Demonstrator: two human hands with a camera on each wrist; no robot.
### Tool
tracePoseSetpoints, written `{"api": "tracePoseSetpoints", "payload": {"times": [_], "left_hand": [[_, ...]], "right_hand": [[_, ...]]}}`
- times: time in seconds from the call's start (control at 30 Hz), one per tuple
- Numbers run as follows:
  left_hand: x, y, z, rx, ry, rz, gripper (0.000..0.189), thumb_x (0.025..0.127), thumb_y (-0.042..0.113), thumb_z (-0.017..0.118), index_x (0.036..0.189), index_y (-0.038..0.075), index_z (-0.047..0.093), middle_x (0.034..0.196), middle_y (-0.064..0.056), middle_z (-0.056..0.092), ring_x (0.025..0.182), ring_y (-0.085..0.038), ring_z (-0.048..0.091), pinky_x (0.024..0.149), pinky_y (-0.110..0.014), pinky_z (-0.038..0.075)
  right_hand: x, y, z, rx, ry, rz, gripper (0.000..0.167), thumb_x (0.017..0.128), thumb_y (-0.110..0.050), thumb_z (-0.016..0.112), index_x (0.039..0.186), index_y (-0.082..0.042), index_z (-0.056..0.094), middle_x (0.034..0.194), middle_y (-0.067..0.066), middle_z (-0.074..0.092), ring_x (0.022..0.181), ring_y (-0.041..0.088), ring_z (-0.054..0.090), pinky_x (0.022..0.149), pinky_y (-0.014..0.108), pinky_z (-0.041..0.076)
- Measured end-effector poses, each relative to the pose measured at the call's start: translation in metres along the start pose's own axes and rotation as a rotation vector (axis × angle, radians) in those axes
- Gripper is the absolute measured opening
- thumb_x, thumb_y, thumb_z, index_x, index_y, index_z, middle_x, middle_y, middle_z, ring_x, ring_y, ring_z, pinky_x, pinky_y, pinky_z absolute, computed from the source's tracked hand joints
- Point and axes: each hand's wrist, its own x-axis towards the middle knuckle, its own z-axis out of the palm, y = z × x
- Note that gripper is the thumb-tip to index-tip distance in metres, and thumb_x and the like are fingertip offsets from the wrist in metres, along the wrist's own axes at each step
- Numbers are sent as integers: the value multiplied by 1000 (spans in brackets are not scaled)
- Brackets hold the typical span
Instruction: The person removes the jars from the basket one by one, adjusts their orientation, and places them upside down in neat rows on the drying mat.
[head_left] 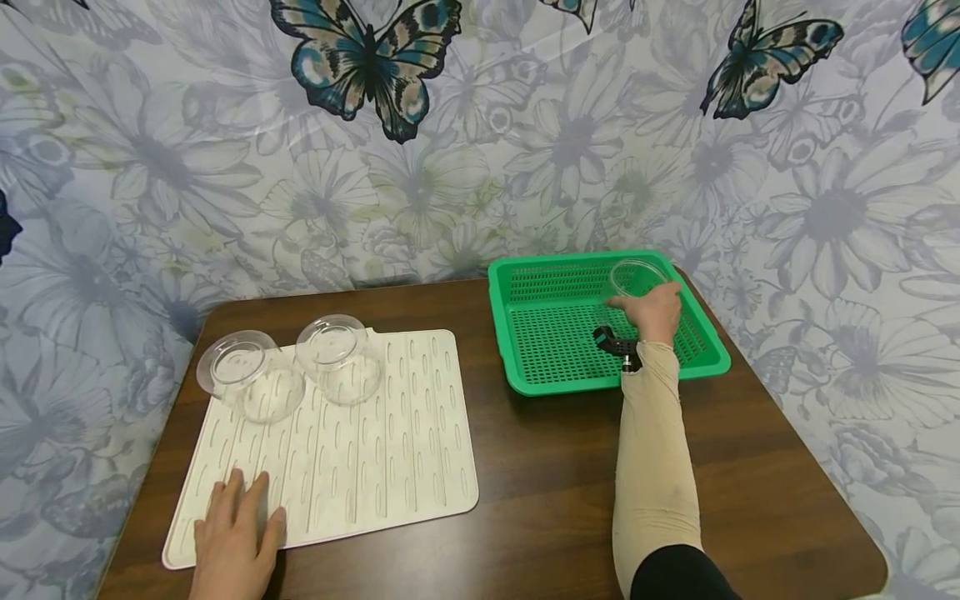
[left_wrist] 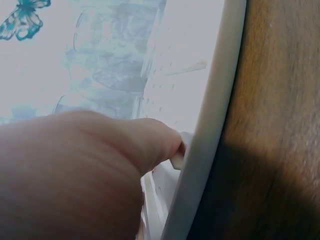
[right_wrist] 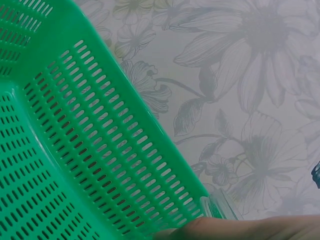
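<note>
In the head view my right hand [head_left: 652,312] reaches into the green basket [head_left: 555,387] and grips the near side of a clear bowl [head_left: 628,277]. Part of that clear rim [right_wrist: 220,205] shows beside the hand at the bottom of the right wrist view; most of the bowl and my fingertips are hidden there. My left hand [head_left: 236,537], fingers spread, rests on the near left corner of the white ridged mat [head_left: 420,433]. Two clear bowls [head_left: 236,364] [head_left: 333,342] with wide rims stand side by side on the mat's far left part.
A brown wooden table [head_left: 540,492] carries the mat on the left and the basket at the back right. Behind it rises a wall [head_left: 570,150] with a flower and butterfly pattern. The basket sits near the table's right edge.
</note>
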Motion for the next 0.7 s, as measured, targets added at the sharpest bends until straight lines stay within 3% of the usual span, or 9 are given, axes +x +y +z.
{"api": "tracePoseSetpoints", "payload": {"times": [0.2,0.4,0.63,0.7], "left_hand": [[1,2,-1,14,-19,-5,54,108,11,62,151,-17,45,160,-51,21,152,-73,9,108,-94,1],[2,4,-2,15,-14,-3,54,108,11,62,151,-16,45,160,-51,22,152,-74,11,108,-94,3],[2,4,-1,19,-19,-7,54,108,13,62,150,-16,45,160,-50,22,151,-74,12,108,-95,5],[2,4,-1,20,-25,-13,54,108,13,62,151,-16,45,161,-50,21,152,-74,11,109,-94,4]], "right_hand": [[1,0,-1,-21,-10,9,124,98,-37,83,168,11,-8,157,46,38,142,58,47,117,64,44],[1,-1,-1,-2,-28,8,126,99,-37,83,167,11,-12,165,47,23,153,59,32,123,63,35],[-4,-3,-3,48,-23,-8,124,99,-37,83,169,8,-10,172,43,13,160,56,18,127,62,28],[-9,-6,-4,72,2,-35,123,98,-37,84,169,7,-6,171,42,16,160,56,21,127,62,29]]}}
